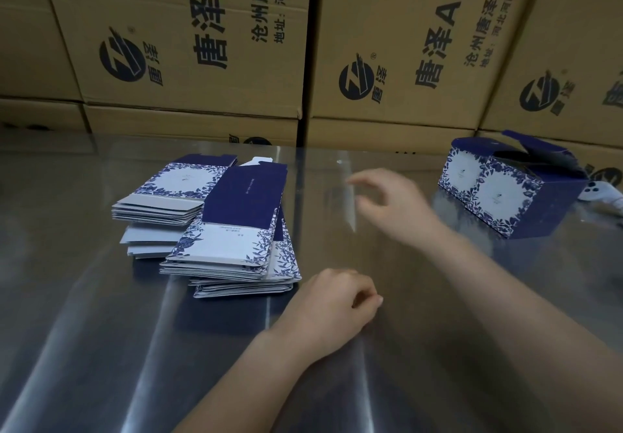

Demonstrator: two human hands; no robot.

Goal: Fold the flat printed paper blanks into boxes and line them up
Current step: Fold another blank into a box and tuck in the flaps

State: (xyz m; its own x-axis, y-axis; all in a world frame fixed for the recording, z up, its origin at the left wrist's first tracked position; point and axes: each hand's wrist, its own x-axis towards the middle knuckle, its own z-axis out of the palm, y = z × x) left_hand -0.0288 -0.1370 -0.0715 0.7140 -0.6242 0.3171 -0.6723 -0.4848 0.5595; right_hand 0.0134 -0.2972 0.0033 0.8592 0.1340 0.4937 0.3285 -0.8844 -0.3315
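Empty: my left hand [333, 301] loosely curled beside blank stack [229, 230], right hand [387, 203] spread farther right; grabbing could slide the crooked stack.

The light is soft and a bit dim. The shiny counter [101, 331] has long pale streaks of glare running across it, and one tiny bright spot far back. The brown cartons [185, 45] behind show as a faint mirror picture in its far part. A dark shadow lies under the pile of flat paper blanks [232, 230]. The right hand [391, 203] is smeared and fuzzy, most of all at its fingers. The left hand [333, 304] is a little soft too. The blanks and the folded boxes [505, 190] look fairly sharp. The cartons lean and bend near the sides, as a wide lens makes them. The counter's left edge is darker.
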